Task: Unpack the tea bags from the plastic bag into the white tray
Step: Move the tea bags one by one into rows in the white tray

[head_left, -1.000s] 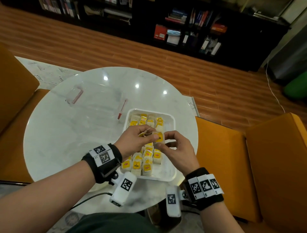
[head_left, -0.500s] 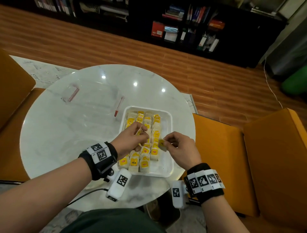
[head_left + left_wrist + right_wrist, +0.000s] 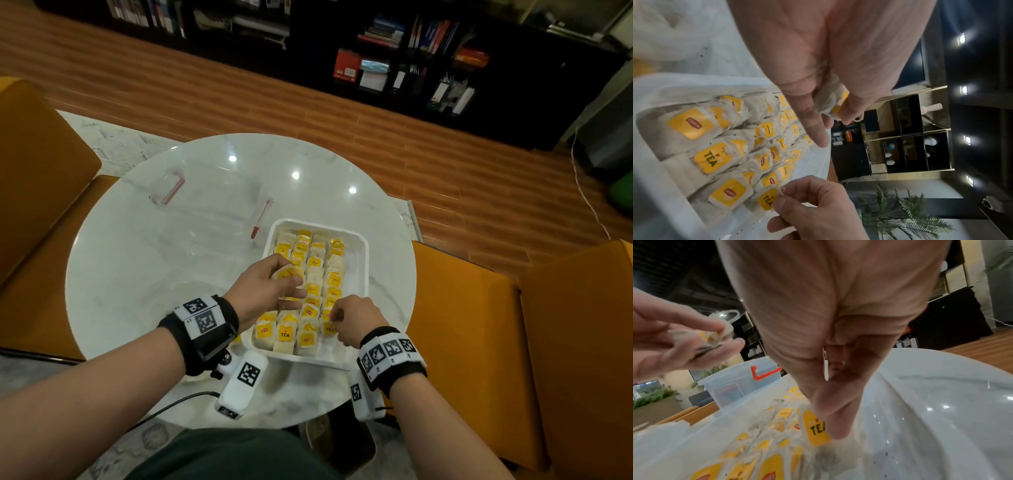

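Observation:
The white tray [image 3: 361,274] on the round marble table holds several tea bags [image 3: 315,274] in rows, each with a yellow tag. My left hand [image 3: 270,287] hovers over the tray's left side and grips a small bunch of tea bags [image 3: 833,101] between thumb and fingers. At the tray's near right, my right hand [image 3: 349,320] pinches one tea bag with a yellow "TEA" tag [image 3: 816,428] and holds it down among the rows. The clear plastic bag [image 3: 209,202] with a red zip lies flat on the table left of the tray.
Orange chairs [image 3: 513,342] stand close to the table on the right and left. A dark bookshelf [image 3: 394,58] lines the far wall across a wooden floor. A cable [image 3: 171,404] runs from the left wrist camera over the table's near edge.
My right hand has drawn one tea bag away from my left hand and lowered it toward me to the tray's near right. My left hand stayed over the tray with its bunch.

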Tool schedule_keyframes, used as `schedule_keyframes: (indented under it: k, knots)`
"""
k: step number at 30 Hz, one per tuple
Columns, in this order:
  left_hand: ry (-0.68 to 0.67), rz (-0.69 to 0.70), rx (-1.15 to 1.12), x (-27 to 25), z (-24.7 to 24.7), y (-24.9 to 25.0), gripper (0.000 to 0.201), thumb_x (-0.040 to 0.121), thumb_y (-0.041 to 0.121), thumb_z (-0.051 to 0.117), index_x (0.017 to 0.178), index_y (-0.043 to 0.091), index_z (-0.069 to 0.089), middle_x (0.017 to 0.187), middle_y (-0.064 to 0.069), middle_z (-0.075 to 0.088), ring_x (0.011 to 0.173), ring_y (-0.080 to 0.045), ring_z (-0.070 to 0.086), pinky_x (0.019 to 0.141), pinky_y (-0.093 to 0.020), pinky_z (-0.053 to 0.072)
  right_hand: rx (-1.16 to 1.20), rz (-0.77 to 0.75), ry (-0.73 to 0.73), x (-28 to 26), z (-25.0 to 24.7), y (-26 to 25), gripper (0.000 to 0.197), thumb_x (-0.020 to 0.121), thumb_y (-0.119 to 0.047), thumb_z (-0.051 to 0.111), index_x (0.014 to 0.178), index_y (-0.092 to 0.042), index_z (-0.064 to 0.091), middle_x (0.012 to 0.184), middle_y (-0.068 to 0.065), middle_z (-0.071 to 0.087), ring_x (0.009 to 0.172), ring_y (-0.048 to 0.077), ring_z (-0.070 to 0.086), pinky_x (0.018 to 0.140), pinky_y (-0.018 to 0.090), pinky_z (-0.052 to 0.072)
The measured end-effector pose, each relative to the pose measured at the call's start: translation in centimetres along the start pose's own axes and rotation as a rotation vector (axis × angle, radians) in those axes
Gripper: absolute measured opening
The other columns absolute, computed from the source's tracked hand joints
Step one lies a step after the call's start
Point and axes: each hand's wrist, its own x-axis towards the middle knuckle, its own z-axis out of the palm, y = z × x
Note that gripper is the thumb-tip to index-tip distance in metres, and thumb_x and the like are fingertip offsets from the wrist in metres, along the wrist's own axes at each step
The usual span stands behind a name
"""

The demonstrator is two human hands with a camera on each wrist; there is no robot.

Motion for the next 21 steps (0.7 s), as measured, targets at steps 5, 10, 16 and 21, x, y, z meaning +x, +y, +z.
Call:
schedule_keyframes:
  k: [5, 10, 16, 21]
  knots:
    - [0.017, 0.039, 0.096, -0.2, -0.6, -0.2, 0.008, 0.092, 0.007, 0.071, 0.098, 0.008, 0.066, 0.088, -0.009, 0.07, 0.082, -0.025, 0.073, 0.064, -0.035, 0.057, -0.14, 0.024, 0.051, 1.3, 0.6, 0.1, 0.023, 0.094, -0.006, 0.05, 0.1, -0.019, 0.068, 0.103, 0.011, 0.068, 0.087, 0.03, 0.071, 0.083, 0.039, 0.061]
    - [-0.008, -0.003, 0.071, -0.3, -0.6, -0.3, 0.01, 0.093, -0.002, 0.066, 0.1, 0.006, 0.066, 0.087, -0.011, 0.069, 0.082, -0.023, 0.074, 0.064, -0.03, 0.058, -0.188, -0.002, 0.098, 1.5, 0.5, 0.2, 0.024, 0.097, -0.009, 0.046, 0.107, -0.019, 0.066, 0.108, 0.01, 0.066, 0.094, 0.032, 0.064, 0.08, 0.034, 0.054]
    - [-0.014, -0.011, 0.109, -0.2, -1.0, -0.6, 0.013, 0.094, -0.003, 0.063, 0.106, 0.001, 0.066, 0.088, -0.01, 0.071, 0.082, -0.022, 0.074, 0.067, -0.032, 0.06, -0.054, -0.081, -0.004, -0.4, -1.4, 0.7, 0.012, 0.093, -0.018, 0.059, 0.097, -0.024, 0.067, 0.101, -0.001, 0.069, 0.094, 0.021, 0.065, 0.083, 0.034, 0.057]
    - [-0.014, -0.002, 0.091, 0.0, -0.4, -0.4, 0.012, 0.094, -0.005, 0.062, 0.102, 0.003, 0.067, 0.088, -0.01, 0.07, 0.084, -0.023, 0.075, 0.067, -0.032, 0.061, -0.091, -0.113, -0.168, -0.4, -1.5, 0.6, 0.005, 0.092, -0.018, 0.067, 0.096, -0.021, 0.069, 0.087, -0.007, 0.063, 0.07, 0.011, 0.06, 0.063, 0.023, 0.051]
